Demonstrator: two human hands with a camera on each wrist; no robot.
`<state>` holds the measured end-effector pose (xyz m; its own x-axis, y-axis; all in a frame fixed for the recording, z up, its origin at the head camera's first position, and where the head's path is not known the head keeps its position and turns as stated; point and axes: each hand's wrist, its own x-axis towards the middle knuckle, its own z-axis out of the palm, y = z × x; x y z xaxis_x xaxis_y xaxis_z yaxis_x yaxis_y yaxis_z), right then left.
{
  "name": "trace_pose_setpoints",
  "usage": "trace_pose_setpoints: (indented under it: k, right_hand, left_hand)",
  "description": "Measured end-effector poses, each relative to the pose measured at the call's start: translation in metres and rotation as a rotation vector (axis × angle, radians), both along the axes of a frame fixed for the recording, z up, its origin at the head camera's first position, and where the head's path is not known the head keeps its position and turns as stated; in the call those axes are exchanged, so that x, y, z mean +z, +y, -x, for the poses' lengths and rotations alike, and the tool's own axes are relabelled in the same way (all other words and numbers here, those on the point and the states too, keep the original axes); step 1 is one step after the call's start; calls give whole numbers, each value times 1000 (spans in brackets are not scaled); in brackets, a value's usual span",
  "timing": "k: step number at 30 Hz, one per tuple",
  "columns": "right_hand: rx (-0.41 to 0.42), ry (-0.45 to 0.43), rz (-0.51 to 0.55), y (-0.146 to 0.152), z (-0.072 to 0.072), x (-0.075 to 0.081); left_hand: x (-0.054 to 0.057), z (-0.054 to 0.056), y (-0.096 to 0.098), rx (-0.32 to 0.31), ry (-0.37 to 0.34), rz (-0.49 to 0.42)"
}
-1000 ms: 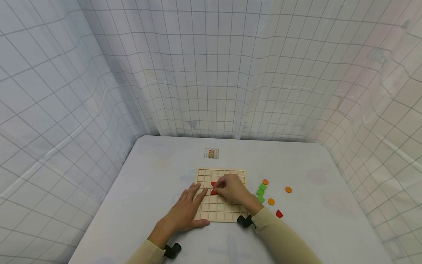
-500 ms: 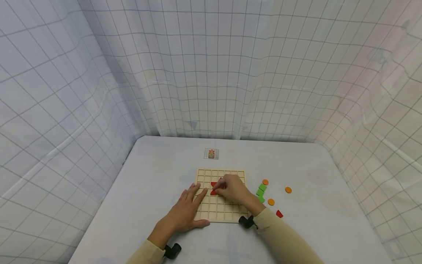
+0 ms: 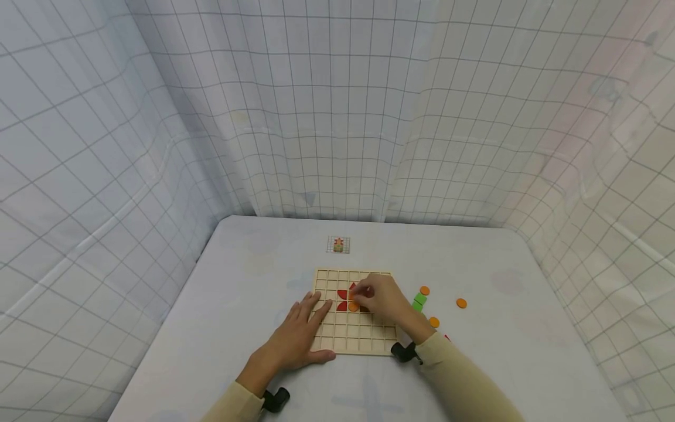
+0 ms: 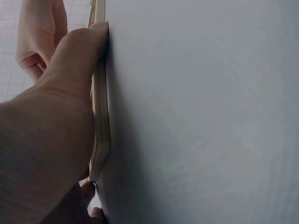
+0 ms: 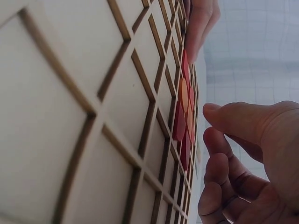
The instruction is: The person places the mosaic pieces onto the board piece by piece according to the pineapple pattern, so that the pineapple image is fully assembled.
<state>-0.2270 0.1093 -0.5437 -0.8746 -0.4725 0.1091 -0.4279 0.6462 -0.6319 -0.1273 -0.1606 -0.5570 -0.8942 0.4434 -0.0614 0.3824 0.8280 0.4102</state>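
Observation:
My left hand (image 3: 297, 337) lies spread on the left side of a wooden grid board (image 3: 340, 346), fingers straight. In the left wrist view its thumb (image 4: 79, 51) rests along the board's edge. Over the middle of the board hovers my right hand (image 3: 384, 299), thumb and forefinger near each other. The right wrist view shows a small gap between these fingertips and nothing held. Below them several red petal-shaped pieces (image 3: 342, 295) sit in grid cells around orange discs (image 3: 354, 306). The right hand partly covers this cluster in the head view.
Right of the board lie loose green squares (image 3: 419, 299), several orange discs (image 3: 461, 303) and a red piece (image 3: 447, 337) mostly hidden by the sleeve. A small picture card (image 3: 338, 245) lies beyond the board. Grid-patterned curtains (image 3: 337, 117) surround the white table (image 3: 253, 264).
My right hand has shifted slightly right and away from the board's middle, exposing an orange disc and more of the red pieces. The left hand stays where it was.

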Motion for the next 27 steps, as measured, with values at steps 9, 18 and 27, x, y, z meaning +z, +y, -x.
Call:
trace_pose_setpoints:
  k: [9,18,27]
  right_hand:
    - [-33,-3,12,19,0,-4]
    - [-66,-2,24,46,-4,-4]
    - [-98,-22,-12,83,-7,-3]
  left_hand:
    - [3,0,0,3,-10,1]
    - [1,0,2,13,-5,5]
    - [-3,2,1,11,-1,24]
